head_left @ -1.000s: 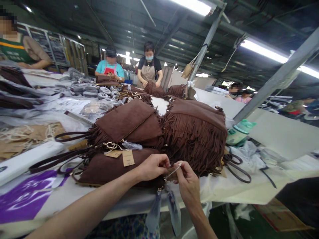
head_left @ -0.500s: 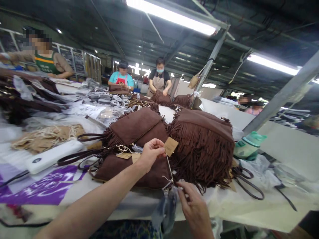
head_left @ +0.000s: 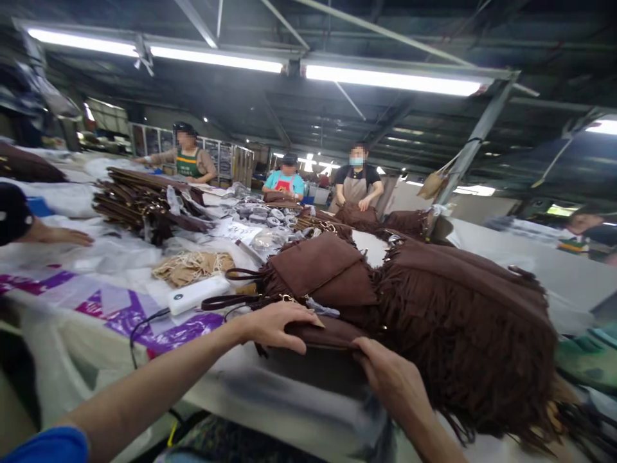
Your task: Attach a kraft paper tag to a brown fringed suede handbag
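Note:
A brown pouch bag [head_left: 332, 332] with a zipped edge lies at the front of the table, its near edge raised. Over its left part my left hand [head_left: 279, 326] rests with fingers stretched and thumb apart; a corner of a tan tag shows by the fingertips. At the bag's near right edge my right hand [head_left: 393, 373] pinches the brown material between thumb and fingers. Just behind lies another brown fringed bag [head_left: 318, 270] with a wrist strap [head_left: 229, 301]. The underside of the bag I handle is dark and blurred.
A large stack of fringed bags [head_left: 463, 308] stands close on the right. To the left are a white device [head_left: 198, 294] with a cable, tan tags with strings [head_left: 193, 267] and piled brown bags [head_left: 144, 199]. A co-worker's hand [head_left: 62, 236] reaches in at far left; other people work behind.
My left hand has lowered the raised tan tag and now lies over the bag. My right hand has gone from the string and clear plastic to the bag's edge. The view has swung left.

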A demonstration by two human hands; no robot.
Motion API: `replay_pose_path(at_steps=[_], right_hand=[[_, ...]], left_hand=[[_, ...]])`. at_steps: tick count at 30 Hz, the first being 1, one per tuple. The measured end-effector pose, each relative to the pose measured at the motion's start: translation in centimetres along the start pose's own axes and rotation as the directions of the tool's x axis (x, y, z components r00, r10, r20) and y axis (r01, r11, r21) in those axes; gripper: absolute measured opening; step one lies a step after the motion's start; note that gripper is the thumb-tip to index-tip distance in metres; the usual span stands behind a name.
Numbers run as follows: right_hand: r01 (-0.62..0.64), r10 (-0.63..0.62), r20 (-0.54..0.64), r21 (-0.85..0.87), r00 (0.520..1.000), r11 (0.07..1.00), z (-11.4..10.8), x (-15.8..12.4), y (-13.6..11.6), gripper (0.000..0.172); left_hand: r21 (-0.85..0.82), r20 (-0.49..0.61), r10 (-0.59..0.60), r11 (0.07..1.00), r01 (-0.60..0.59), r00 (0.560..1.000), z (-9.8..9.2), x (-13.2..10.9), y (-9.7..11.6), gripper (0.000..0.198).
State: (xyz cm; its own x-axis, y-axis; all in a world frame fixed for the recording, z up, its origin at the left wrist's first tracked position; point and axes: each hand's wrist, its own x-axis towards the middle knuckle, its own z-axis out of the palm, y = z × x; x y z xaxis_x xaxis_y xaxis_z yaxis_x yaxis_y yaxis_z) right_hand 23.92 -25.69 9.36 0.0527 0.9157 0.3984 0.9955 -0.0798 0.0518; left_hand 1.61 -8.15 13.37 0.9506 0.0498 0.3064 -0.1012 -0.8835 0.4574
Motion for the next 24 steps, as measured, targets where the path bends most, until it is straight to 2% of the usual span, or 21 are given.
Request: replay_pose_path(at_steps=[2, 3, 5, 7, 10, 13, 16, 19, 22, 24], right_hand=[[-0.066, 0.061, 0.091, 0.057, 0.994, 0.996, -3.3, 2.2, 1.1, 0.017], [-0.074, 0.063, 0.121, 0.091, 0.991, 0.993, -5.0, 3.4, 1.6, 0.017], [-0.047, 0.015, 0.161, 0.199, 0.987, 0.979, -7.9, 5.7, 2.6, 0.018], [-0.008, -0.057, 0.183, 0.338, 0.981, 0.941, -10.2, 7.7, 3.5, 0.021], [-0.061, -0.087, 0.255, 0.522, 0.963, 0.851, -12.4, 9.8, 4.6, 0.026], [-0.221, -0.067, 0.388, 0.648, 0.919, 0.729, -13.4, 10.4, 4.8, 0.032], [-0.338, -0.074, 0.489, 0.698, 0.869, 0.631, -13.6, 10.1, 4.3, 0.037], [-0.372, -0.077, 0.513, 0.71, 0.855, 0.598, -13.9, 9.5, 4.1, 0.04], [-0.408, -0.069, 0.536, 0.713, 0.841, 0.571, -14.2, 9.2, 4.3, 0.039], [-0.441, -0.088, 0.587, 0.69, 0.805, 0.574, -13.8, 9.0, 4.0, 0.036]], left_hand=[[0.151, -0.041, -0.049, 0.987, 0.055, 0.998, -1.1, -0.9, -0.2, 0.055], [0.225, -0.076, -0.105, 0.967, 0.12, 0.992, -1.8, -1.0, -0.4, 0.048], [0.302, -0.157, -0.21, 0.92, 0.249, 0.965, -3.6, -0.7, -0.7, 0.022], [0.266, -0.214, -0.227, 0.922, 0.28, 0.95, -6.0, 0.2, -0.9, 0.011], [0.103, -0.206, -0.162, 0.977, 0.186, 0.965, -9.7, 1.6, -0.8, 0.014], [-0.05, -0.124, -0.156, 0.987, 0.151, 0.98, -11.8, 2.8, -1.1, 0.017], [-0.149, -0.038, -0.159, 0.977, 0.152, 0.987, -12.2, 3.3, -1.6, 0.023], [-0.183, -0.007, -0.137, 0.974, 0.134, 0.991, -12.1, 3.3, -1.8, 0.025], [-0.144, -0.028, -0.108, 0.984, 0.103, 0.994, -12.2, 3.4, -1.5, 0.024], [-0.085, -0.038, -0.093, 0.992, 0.09, 0.995, -12.0, 3.5, -1.1, 0.022]])
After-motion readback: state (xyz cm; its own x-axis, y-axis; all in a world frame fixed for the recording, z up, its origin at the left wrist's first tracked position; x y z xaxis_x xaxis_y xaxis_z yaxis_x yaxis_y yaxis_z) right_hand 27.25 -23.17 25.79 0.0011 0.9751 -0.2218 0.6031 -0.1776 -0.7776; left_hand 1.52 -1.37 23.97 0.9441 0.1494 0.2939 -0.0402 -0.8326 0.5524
